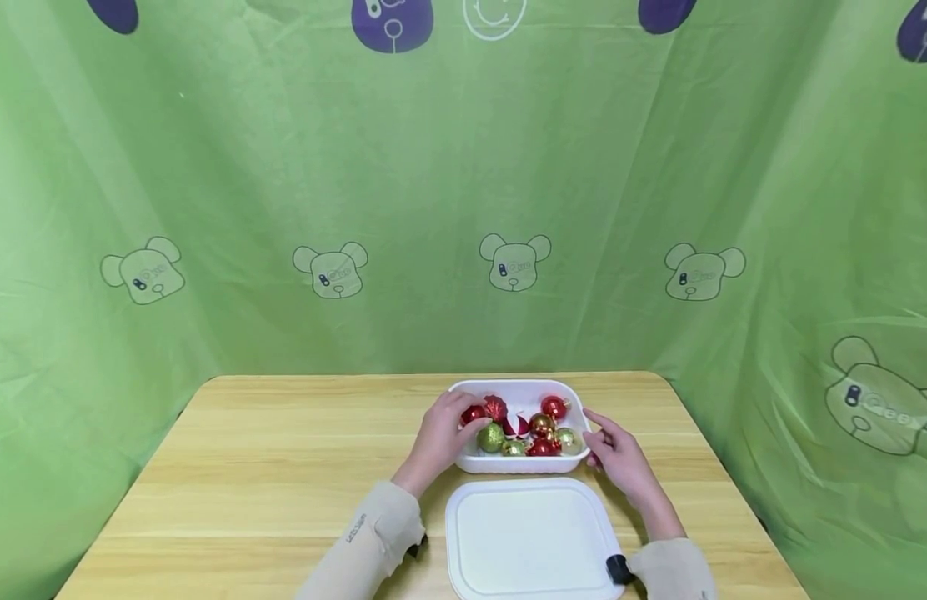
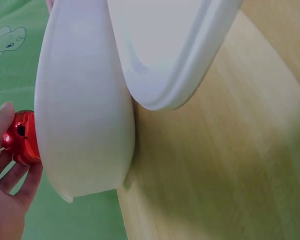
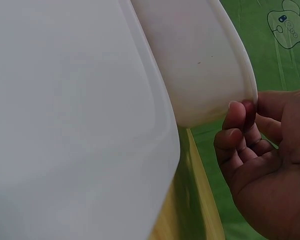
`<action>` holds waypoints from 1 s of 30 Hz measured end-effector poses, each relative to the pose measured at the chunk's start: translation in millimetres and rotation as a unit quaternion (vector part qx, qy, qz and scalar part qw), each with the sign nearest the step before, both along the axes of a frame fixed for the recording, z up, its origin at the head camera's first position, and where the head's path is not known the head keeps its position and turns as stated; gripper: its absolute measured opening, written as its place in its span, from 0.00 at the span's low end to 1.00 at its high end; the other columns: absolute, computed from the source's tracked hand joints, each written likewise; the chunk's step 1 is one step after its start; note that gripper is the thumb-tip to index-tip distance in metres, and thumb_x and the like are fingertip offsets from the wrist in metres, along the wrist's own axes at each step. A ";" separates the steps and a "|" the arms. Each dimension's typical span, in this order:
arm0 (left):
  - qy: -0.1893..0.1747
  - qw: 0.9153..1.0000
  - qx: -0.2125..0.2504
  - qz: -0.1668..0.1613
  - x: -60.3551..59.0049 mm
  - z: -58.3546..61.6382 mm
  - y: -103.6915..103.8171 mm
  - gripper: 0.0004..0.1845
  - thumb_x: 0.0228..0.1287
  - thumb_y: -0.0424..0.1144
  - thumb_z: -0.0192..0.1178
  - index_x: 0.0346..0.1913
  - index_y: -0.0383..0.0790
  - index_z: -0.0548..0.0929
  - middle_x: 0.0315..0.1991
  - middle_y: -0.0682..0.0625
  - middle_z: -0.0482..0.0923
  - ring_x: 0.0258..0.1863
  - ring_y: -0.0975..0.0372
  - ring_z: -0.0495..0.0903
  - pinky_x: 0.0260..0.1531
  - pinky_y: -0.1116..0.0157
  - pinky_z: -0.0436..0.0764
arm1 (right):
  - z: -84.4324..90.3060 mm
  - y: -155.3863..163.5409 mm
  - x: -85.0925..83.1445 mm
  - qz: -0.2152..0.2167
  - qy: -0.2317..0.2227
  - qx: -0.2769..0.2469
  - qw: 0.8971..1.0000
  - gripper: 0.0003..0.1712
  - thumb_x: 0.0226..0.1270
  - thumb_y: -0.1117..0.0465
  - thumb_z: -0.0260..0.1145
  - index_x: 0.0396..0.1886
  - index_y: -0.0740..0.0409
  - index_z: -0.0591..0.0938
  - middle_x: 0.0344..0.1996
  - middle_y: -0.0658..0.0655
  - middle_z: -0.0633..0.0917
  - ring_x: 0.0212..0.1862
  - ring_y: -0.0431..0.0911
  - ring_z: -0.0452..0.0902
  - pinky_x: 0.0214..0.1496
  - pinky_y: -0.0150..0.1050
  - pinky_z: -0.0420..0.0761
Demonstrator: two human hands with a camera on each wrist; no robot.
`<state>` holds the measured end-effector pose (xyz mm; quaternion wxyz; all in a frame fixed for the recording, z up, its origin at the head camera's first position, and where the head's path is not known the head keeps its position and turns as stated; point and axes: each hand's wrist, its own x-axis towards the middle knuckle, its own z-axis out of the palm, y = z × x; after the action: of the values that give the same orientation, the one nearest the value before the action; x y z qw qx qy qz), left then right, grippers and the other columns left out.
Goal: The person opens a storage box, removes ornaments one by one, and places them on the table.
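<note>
A white plastic box (image 1: 501, 465) stands toward the back of the table, holding several Christmas baubles in red, green and gold. My left hand (image 1: 438, 429) is at its left end, fingers curled round a shiny red bauble (image 2: 24, 138) at the rim in the left wrist view. Just beside that hand lie a glittery green bauble (image 1: 491, 437) and a ridged red one (image 1: 495, 407). At the opposite end, my right hand (image 3: 275, 155) pinches the box's rim between thumb and fingers. A red and white bauble (image 1: 517, 427) sits mid-box.
A white lid (image 1: 534, 537) lies flat on the wooden table (image 1: 283, 467), in front of the box and between my forearms. Green printed cloth (image 1: 433, 167) hangs behind the table and along both sides.
</note>
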<state>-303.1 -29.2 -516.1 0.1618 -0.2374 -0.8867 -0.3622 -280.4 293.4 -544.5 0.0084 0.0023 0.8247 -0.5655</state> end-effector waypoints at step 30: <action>0.010 0.985 0.138 0.099 -18.1 -8.9 -63.6 0.17 0.63 0.40 0.73 0.54 0.40 0.87 0.51 0.45 0.87 0.53 0.51 0.85 0.58 0.52 0.85 | -1.7 0.0 -0.5 0.002 0.001 -0.004 1.000 0.33 0.81 0.60 0.59 0.81 0.58 0.63 0.37 0.60 0.80 0.32 0.42 0.79 0.32 0.34 0.83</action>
<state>-321.2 -92.8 -525.0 0.2375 -0.1274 -0.8456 -0.4607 -280.8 293.4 -546.1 0.0091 0.0004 0.8227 -0.5685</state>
